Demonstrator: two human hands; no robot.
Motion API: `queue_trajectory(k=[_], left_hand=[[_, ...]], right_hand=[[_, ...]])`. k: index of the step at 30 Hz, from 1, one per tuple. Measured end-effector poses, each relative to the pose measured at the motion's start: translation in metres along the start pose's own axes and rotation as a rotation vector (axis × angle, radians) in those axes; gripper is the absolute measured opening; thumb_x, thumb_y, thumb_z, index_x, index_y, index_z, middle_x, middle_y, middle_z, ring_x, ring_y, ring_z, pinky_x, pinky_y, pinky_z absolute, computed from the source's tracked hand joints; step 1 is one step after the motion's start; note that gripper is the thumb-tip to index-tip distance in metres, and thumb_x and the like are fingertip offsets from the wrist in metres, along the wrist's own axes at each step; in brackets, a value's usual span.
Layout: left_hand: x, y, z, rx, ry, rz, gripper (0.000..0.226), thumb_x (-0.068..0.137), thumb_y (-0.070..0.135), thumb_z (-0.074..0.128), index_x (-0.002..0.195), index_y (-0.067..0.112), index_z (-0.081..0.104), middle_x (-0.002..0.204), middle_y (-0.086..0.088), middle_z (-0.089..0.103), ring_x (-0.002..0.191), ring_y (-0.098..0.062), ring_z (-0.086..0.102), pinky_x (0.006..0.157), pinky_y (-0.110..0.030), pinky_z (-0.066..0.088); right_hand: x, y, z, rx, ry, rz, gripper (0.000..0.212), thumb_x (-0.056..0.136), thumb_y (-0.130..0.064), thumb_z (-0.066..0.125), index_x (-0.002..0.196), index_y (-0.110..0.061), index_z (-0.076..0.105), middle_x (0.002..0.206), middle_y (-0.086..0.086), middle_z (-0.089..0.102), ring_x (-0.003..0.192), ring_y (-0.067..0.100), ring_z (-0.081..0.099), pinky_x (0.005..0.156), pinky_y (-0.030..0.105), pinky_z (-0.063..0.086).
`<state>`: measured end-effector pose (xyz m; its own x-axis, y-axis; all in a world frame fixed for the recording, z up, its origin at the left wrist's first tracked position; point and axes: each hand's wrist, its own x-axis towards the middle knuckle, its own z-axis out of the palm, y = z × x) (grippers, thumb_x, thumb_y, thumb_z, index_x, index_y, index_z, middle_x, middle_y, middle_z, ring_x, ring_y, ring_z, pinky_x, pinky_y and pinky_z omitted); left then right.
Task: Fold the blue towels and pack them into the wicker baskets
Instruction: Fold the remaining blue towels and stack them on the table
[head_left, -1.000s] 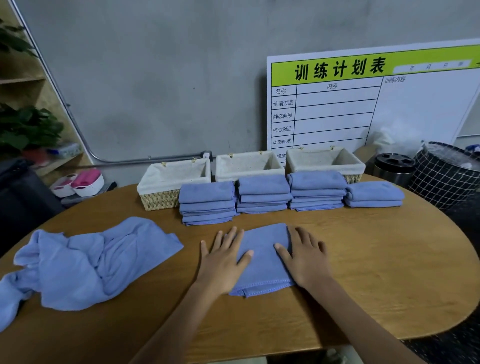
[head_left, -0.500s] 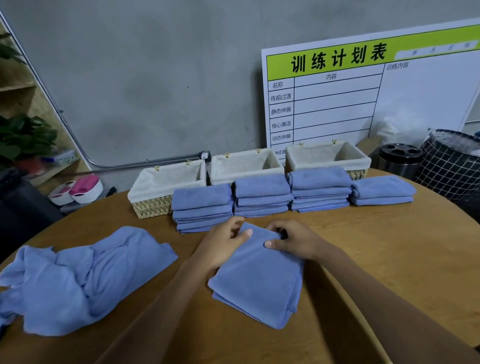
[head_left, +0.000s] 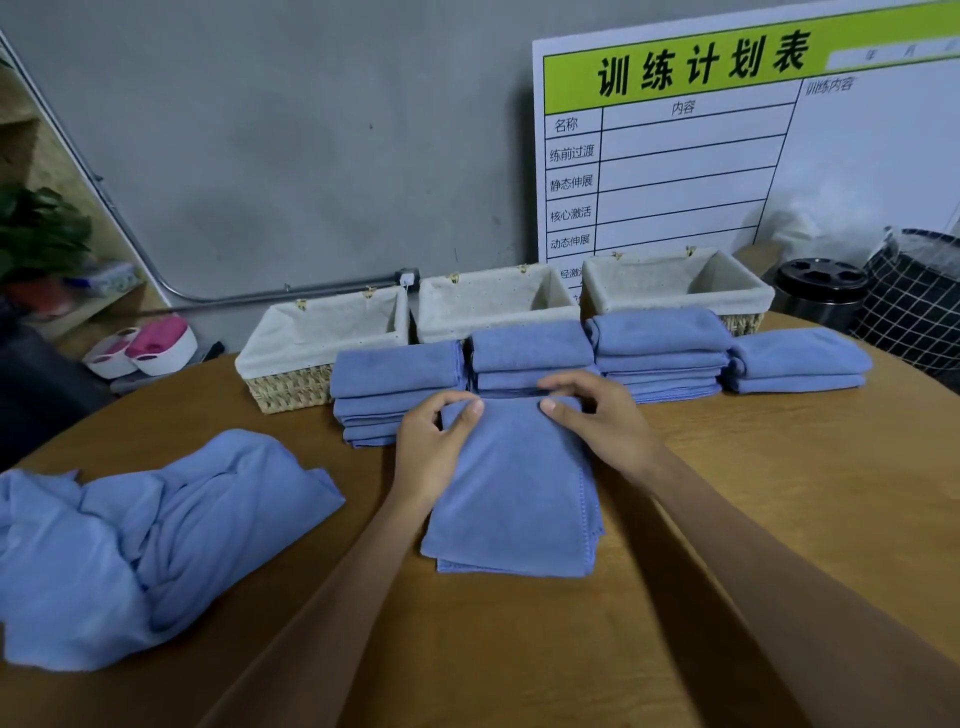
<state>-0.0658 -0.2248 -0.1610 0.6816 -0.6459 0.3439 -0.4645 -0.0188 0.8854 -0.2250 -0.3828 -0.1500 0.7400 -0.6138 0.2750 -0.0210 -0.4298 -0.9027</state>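
Head view: my left hand (head_left: 434, 447) and right hand (head_left: 597, 415) each pinch a far corner of the folded towel (head_left: 511, 493), which lies on the table (head_left: 779, 493) just before the stacks (head_left: 530, 358) of folded towels. Behind them stand three baskets (head_left: 493, 301), unfilled as far as I can see. I judge the layers may slide apart on lifting, since only the corners are held. Knuckles could nudge the middle stack askew. Heap of unfolded towels (head_left: 156, 540) waits at left.

Round wooden table (head_left: 779, 519), three lined wicker baskets (head_left: 322, 338), folded towel stacks (head_left: 660, 358), crumpled towels (head_left: 156, 540)
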Motion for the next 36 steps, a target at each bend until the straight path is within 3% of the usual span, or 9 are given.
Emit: queue_trajectory(k=[7,11,14,23,26,29,31,34,36], left_hand=[[-0.03,0.032,-0.041,-0.023,-0.084,0.127,0.005,0.092,0.023,0.071,0.097,0.021,0.07,0.099,0.016,0.07,0.099,-0.006,0.065,0.089,-0.023,0.051],[-0.066,0.042,-0.057,-0.041,-0.146,0.127,0.02,0.093,0.04,0.067,0.094,0.021,0.071,0.097,0.008,0.073,0.099,-0.012,0.068,0.091,-0.031,0.052],[-0.087,0.047,-0.063,-0.043,-0.137,0.091,0.011,0.099,0.022,0.063,0.092,0.019,0.071,0.087,0.005,0.074,0.09,-0.012,0.069,0.089,-0.036,0.054],[-0.084,0.049,-0.06,0.322,-0.268,0.091,0.012,0.096,0.032,0.067,0.108,0.03,0.071,0.097,0.019,0.071,0.078,0.001,0.067,0.07,-0.02,0.051],[-0.076,0.036,-0.055,0.53,-0.372,0.074,0.028,0.092,0.043,0.07,0.118,0.033,0.069,0.116,0.018,0.063,0.103,-0.001,0.06,0.084,-0.02,0.047],[-0.071,0.021,-0.059,0.602,-0.45,-0.043,0.054,0.082,0.067,0.066,0.124,0.033,0.065,0.12,0.015,0.057,0.11,-0.006,0.056,0.092,-0.028,0.047],[-0.069,0.013,-0.063,0.604,-0.499,-0.105,0.068,0.068,0.086,0.058,0.115,0.037,0.065,0.117,0.016,0.057,0.106,-0.007,0.057,0.091,-0.032,0.049],[-0.063,0.011,-0.061,0.555,-0.537,-0.118,0.059,0.069,0.083,0.062,0.093,0.03,0.065,0.095,0.006,0.065,0.085,-0.01,0.06,0.073,-0.03,0.045],[-0.059,0.017,-0.062,0.466,-0.567,-0.121,0.069,0.062,0.089,0.062,0.088,0.024,0.063,0.084,0.002,0.064,0.074,-0.008,0.057,0.068,-0.03,0.041]], right_hand=[[-0.043,-0.05,0.004,0.006,0.065,-0.148,0.022,0.085,-0.01,0.076,0.098,-0.028,0.072,0.102,-0.02,0.07,0.102,-0.003,0.062,0.085,0.012,0.044],[-0.087,-0.061,0.006,-0.116,0.005,-0.245,0.021,0.084,-0.01,0.077,0.1,-0.025,0.074,0.102,-0.02,0.069,0.104,0.0,0.062,0.089,0.014,0.045],[-0.116,-0.064,0.007,-0.152,-0.094,-0.223,0.026,0.086,-0.012,0.076,0.102,-0.032,0.073,0.103,-0.023,0.067,0.104,-0.001,0.061,0.086,0.012,0.044],[-0.113,-0.058,0.023,-0.136,0.023,-0.039,0.007,0.094,-0.023,0.068,0.1,-0.025,0.069,0.089,-0.012,0.067,0.072,0.005,0.066,0.067,0.021,0.05],[-0.093,-0.046,0.026,-0.428,-0.059,0.015,0.026,0.088,-0.035,0.074,0.109,-0.022,0.068,0.099,-0.012,0.06,0.09,0.008,0.059,0.079,0.025,0.049],[-0.09,-0.03,0.018,-0.557,-0.184,0.145,0.053,0.083,-0.057,0.069,0.125,-0.026,0.062,0.112,-0.006,0.05,0.103,0.013,0.054,0.09,0.031,0.048],[-0.092,-0.022,0.014,-0.56,-0.232,0.188,0.063,0.078,-0.071,0.063,0.125,-0.028,0.06,0.116,-0.003,0.048,0.105,0.017,0.054,0.092,0.037,0.049],[-0.092,-0.019,0.011,-0.551,-0.263,0.17,0.076,0.067,-0.087,0.05,0.114,-0.028,0.059,0.108,-0.004,0.051,0.098,0.017,0.056,0.086,0.04,0.051],[-0.091,-0.021,0.01,-0.407,-0.262,0.159,0.054,0.078,-0.072,0.062,0.102,-0.024,0.057,0.098,-0.006,0.058,0.09,0.015,0.06,0.078,0.04,0.053]])
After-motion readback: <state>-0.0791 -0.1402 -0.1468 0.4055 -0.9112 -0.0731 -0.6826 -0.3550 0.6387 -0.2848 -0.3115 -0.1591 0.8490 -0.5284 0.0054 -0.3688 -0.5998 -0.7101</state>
